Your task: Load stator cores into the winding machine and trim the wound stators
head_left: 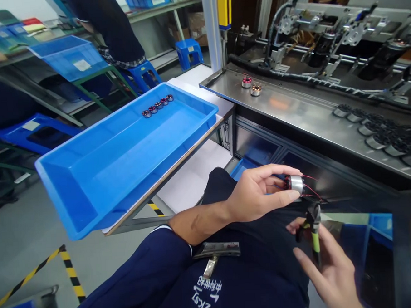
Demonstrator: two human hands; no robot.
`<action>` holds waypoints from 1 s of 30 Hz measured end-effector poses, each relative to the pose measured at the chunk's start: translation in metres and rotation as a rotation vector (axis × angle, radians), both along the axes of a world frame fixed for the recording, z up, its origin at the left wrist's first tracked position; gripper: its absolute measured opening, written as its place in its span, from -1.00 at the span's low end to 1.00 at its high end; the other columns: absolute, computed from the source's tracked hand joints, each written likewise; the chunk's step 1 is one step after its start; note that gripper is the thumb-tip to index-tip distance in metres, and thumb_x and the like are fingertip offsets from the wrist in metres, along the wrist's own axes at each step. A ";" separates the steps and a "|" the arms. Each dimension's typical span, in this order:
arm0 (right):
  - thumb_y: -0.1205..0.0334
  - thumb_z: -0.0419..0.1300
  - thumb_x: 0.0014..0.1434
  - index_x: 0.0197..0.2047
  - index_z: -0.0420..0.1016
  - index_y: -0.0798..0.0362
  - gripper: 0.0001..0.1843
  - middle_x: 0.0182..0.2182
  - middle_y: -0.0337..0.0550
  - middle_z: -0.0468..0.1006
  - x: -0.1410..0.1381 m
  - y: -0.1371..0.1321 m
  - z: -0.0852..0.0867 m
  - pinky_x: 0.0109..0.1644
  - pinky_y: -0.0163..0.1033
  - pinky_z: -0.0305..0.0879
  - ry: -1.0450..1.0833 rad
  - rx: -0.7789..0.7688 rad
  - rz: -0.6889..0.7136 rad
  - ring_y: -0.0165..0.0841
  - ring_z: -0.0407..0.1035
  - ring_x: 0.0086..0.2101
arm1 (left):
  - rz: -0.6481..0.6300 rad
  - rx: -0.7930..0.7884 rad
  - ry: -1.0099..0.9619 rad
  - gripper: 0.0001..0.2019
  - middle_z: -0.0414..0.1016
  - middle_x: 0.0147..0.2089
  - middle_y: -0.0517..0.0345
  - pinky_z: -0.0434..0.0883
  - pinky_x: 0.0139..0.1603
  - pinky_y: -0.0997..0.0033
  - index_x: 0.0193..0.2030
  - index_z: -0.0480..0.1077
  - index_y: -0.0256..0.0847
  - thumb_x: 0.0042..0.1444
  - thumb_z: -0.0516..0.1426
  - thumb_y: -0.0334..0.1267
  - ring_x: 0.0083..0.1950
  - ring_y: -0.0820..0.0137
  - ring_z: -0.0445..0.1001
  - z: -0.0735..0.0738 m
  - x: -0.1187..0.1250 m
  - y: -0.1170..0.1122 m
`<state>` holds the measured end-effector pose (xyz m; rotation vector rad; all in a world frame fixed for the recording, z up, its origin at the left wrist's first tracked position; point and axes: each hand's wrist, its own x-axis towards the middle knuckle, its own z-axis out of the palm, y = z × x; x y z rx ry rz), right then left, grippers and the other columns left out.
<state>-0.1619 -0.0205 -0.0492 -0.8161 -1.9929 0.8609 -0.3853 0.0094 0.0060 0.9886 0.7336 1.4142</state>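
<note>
My left hand [258, 195] is closed round a small silver motor [294, 183] with red windings and thin red wires trailing to the right. Just below it, my right hand [328, 262] grips small cutters [313, 226] with green and black handles, jaws pointing up toward the wires. Both hands are over my lap, in front of a steel bench. A blue tray [90, 177] to my left holds a short row of several small motors [157, 105] near its far edge.
The steel bench [292, 109] carries two wound stators [251, 85] at the back and several dark motor housings [381, 132] at the right. Machinery stands behind it. Another person sits on a blue stool [142, 75] at the upper left. Yellow-black floor tape [69, 269] lies below.
</note>
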 end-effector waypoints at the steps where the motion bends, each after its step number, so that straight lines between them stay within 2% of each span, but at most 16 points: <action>1: 0.41 0.25 0.24 0.38 0.31 -0.01 -0.34 -0.02 -0.01 0.60 0.000 0.000 -0.001 0.07 -0.12 0.58 -0.011 0.016 0.000 -0.22 0.59 -0.09 | -0.012 -0.002 0.003 -0.65 0.64 -0.07 -0.03 0.56 0.01 0.42 0.01 0.54 -0.31 0.06 0.37 -0.33 -0.13 0.41 0.63 0.000 0.003 0.000; 5: 0.48 0.22 0.22 0.46 0.20 -0.10 -0.22 0.04 -0.04 0.57 0.001 0.006 0.002 0.08 -0.08 0.59 0.011 0.072 0.012 -0.19 0.57 -0.04 | -0.035 -0.001 0.033 -0.64 0.64 -0.09 -0.04 0.57 -0.02 0.41 0.03 0.53 -0.30 0.08 0.36 -0.30 -0.12 0.39 0.63 0.001 0.008 -0.002; 13: 0.53 0.25 0.17 0.38 0.35 -0.03 -0.27 -0.10 -0.08 0.60 -0.009 0.012 0.010 -0.09 -0.17 0.61 0.066 0.084 0.080 -0.27 0.57 -0.23 | -0.001 0.008 0.018 -0.65 0.63 -0.02 -0.04 0.57 0.00 0.44 0.03 0.55 -0.26 0.08 0.37 -0.32 -0.09 0.39 0.64 -0.004 0.005 -0.007; 19: 0.54 0.25 0.15 0.38 0.36 -0.07 -0.25 -0.15 -0.10 0.58 -0.006 0.012 0.011 -0.19 -0.23 0.59 0.040 0.100 0.048 -0.30 0.54 -0.28 | -0.007 0.009 0.001 -0.67 0.62 -0.02 -0.02 0.56 -0.02 0.48 0.00 0.55 -0.26 0.07 0.36 -0.36 -0.10 0.43 0.64 -0.004 0.007 -0.006; 25: 0.54 0.25 0.16 0.42 0.31 -0.08 -0.21 -0.17 -0.09 0.62 0.001 0.011 0.010 -0.22 -0.25 0.60 -0.025 0.189 0.019 -0.30 0.56 -0.31 | -0.023 -0.009 0.045 -0.66 0.63 0.00 -0.06 0.56 0.00 0.42 0.02 0.55 -0.27 0.08 0.36 -0.31 -0.07 0.36 0.64 -0.005 0.006 -0.006; 30: 0.52 0.24 0.18 0.42 0.31 -0.06 -0.24 -0.17 -0.07 0.62 0.000 0.012 0.008 -0.24 -0.23 0.60 -0.039 0.183 0.005 -0.29 0.56 -0.32 | 0.007 0.087 0.060 -0.68 0.60 0.04 -0.08 0.57 -0.04 0.43 0.00 0.55 -0.24 0.09 0.36 -0.29 -0.05 0.36 0.63 -0.009 0.005 -0.006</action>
